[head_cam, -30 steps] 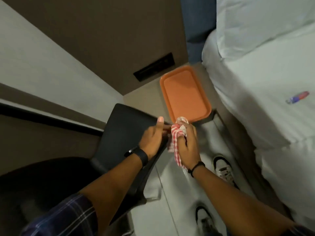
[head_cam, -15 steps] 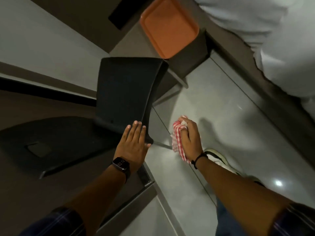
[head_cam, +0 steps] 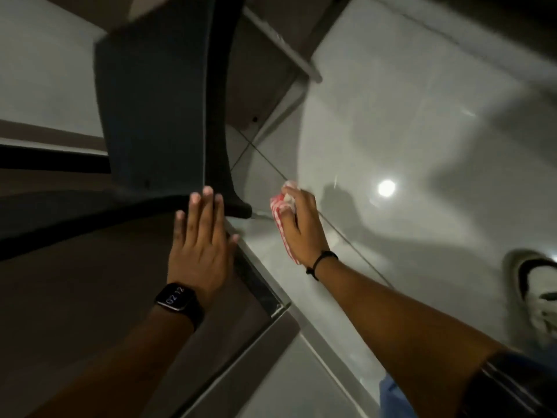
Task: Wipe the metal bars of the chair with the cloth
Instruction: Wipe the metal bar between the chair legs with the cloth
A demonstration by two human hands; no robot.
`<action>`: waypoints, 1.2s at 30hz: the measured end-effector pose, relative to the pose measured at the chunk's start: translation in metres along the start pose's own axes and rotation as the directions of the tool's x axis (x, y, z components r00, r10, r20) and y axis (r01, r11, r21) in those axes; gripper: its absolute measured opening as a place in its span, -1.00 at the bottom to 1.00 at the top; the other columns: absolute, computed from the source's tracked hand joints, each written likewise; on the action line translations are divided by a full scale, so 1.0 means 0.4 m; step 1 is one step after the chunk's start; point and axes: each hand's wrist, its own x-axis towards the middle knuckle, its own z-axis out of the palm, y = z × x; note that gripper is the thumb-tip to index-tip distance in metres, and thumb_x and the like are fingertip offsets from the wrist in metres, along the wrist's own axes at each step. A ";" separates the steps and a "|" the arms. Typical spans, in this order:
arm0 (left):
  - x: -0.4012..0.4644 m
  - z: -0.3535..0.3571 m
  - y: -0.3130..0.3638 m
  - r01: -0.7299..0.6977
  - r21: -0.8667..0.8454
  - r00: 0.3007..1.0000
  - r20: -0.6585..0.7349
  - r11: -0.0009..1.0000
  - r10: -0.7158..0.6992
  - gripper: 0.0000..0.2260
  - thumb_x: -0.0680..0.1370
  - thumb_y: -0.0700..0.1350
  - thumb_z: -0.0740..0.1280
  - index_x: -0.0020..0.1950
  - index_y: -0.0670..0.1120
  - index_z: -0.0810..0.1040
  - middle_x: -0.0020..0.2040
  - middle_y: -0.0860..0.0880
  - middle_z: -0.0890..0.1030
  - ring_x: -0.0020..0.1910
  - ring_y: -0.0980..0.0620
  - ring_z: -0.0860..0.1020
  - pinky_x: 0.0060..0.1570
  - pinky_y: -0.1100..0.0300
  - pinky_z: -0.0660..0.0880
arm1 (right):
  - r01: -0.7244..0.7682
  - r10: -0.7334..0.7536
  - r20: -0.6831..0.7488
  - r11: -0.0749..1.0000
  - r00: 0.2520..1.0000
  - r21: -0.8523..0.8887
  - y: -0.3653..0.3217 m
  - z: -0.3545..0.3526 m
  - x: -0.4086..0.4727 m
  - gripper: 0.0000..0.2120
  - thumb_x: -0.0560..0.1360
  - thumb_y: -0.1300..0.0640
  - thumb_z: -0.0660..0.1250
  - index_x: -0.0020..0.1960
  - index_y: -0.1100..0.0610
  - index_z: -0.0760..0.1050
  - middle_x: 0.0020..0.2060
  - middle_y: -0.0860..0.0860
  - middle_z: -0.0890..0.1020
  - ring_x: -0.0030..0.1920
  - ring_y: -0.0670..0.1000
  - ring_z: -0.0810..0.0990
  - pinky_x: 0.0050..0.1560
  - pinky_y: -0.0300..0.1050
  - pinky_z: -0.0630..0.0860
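Note:
The black chair (head_cam: 156,116) fills the upper left, its back standing up and its dark seat stretching left. My left hand (head_cam: 200,245) lies flat with fingers spread at the seat's rear edge, beside the base of the backrest. My right hand (head_cam: 301,227) is closed around a bunched red-and-white checked cloth (head_cam: 281,215), just right of the chair's lower corner. A thin metal bar (head_cam: 260,214) shows between that corner and the cloth. A shiny metal bar (head_cam: 259,285) of the frame runs down to the right below my left hand.
Glossy grey tiled floor (head_cam: 407,131) spreads to the right, with a bright light reflection. My white shoe (head_cam: 539,294) is at the right edge. The leg of a low brown table (head_cam: 283,43) stands behind the chair. A pale wall is at the left.
The view has dropped lower and closer to the chair. The orange tray and the bed have left the frame. Both hands have gone down from the backrest top to the seat level.

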 end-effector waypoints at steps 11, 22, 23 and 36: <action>0.047 0.062 0.055 0.060 0.041 0.976 -0.211 0.997 -0.050 -0.43 0.74 0.08 -0.02 0.65 -0.25 0.14 0.68 -0.20 0.16 0.67 -0.02 -0.27 0.48 -0.17 -0.53 | 0.186 -0.211 -0.190 0.972 0.959 -0.140 0.208 0.270 0.099 -0.56 0.78 -0.03 0.00 0.48 0.04 0.53 0.40 0.05 0.66 0.47 0.09 0.60 0.53 0.21 0.48; 0.043 -0.021 0.063 0.004 0.110 0.995 -0.098 0.994 0.006 -0.42 0.73 0.09 -0.04 0.64 -0.24 0.18 0.67 -0.24 0.18 0.70 -0.16 -0.14 0.56 -0.17 -0.45 | -0.223 0.480 -0.171 0.656 0.860 0.721 0.267 0.064 0.112 -0.51 0.85 0.05 -0.04 0.62 0.22 0.44 0.57 0.13 0.57 0.60 0.07 0.54 0.60 -0.15 0.39; 0.049 -0.032 0.061 -0.013 0.133 0.998 -0.056 0.991 0.021 -0.41 0.72 0.09 -0.06 0.64 -0.25 0.20 0.67 -0.23 0.20 0.70 -0.16 -0.11 0.56 -0.19 -0.43 | -0.227 0.467 -0.158 0.664 0.870 0.712 0.247 0.077 0.095 -0.54 0.85 0.08 -0.01 0.59 0.22 0.47 0.56 0.16 0.58 0.58 0.13 0.55 0.53 -0.20 0.45; 0.073 0.021 0.046 -0.013 0.226 0.995 -0.095 0.974 0.035 -0.44 0.71 0.09 -0.03 0.62 -0.21 0.26 0.64 -0.21 0.29 0.69 -0.15 0.03 0.63 -0.10 -0.31 | -0.025 0.071 -0.507 0.995 0.859 0.098 0.301 0.300 0.142 -0.46 0.74 -0.06 -0.06 0.17 0.14 0.67 0.07 0.14 0.74 0.16 0.20 0.66 0.43 0.32 0.50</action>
